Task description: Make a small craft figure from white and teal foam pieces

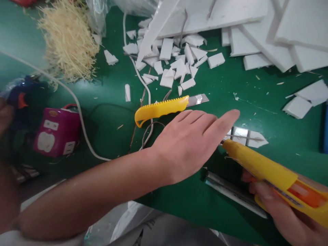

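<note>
My left hand (187,140) is palm down over the green table, index finger stretched out and the other fingers curled under. From beneath it runs a strip of white foam pieces (240,135) with a thin stick along it and a pointed end; where the fingers meet the strip is hidden. My right hand (279,208) grips a yellow hot glue gun (266,164) with an orange trigger, its metal nozzle close to the strip beside my left hand. A yellow utility knife (162,108), blade out, lies just beyond my left hand.
Foam scraps (176,65) and stacked foam sheets (256,41) lie at the back. Shredded straw (69,41), a purple power socket block (57,131) and a white cable (80,116) are on the left, near another person's hand (5,114). A metal ruler-like strip (235,194) lies in front.
</note>
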The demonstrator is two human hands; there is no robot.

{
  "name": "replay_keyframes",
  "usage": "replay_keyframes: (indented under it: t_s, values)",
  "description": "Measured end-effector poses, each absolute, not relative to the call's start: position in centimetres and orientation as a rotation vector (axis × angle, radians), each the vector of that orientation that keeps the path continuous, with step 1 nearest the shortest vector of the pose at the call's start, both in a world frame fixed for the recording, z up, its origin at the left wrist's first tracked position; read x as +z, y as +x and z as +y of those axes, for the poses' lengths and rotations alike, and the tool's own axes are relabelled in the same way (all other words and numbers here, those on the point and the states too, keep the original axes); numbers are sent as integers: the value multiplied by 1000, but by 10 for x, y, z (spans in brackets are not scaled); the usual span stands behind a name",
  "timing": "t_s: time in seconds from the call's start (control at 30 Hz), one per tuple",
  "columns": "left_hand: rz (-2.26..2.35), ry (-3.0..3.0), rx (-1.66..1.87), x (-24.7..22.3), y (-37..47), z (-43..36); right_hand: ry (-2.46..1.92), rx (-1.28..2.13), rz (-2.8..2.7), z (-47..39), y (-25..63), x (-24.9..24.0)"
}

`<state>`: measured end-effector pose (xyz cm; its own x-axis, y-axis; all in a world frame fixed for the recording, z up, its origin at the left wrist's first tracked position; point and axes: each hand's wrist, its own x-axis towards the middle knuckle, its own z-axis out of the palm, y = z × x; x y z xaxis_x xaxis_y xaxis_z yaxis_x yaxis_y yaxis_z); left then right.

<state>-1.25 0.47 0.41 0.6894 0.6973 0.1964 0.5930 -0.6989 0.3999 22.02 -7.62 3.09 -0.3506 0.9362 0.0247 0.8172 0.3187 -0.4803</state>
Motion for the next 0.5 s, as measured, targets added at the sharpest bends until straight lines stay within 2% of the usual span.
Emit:
replay_keyframes:
  t_s: [0.23,0.5]
  values:
    - [1018,2598,496,1,-12,4,-1571,677,-2294,-77,222,31]
    - [1020,2609,493,1,-12,5,-1563,619,-2263,-81,223,30]
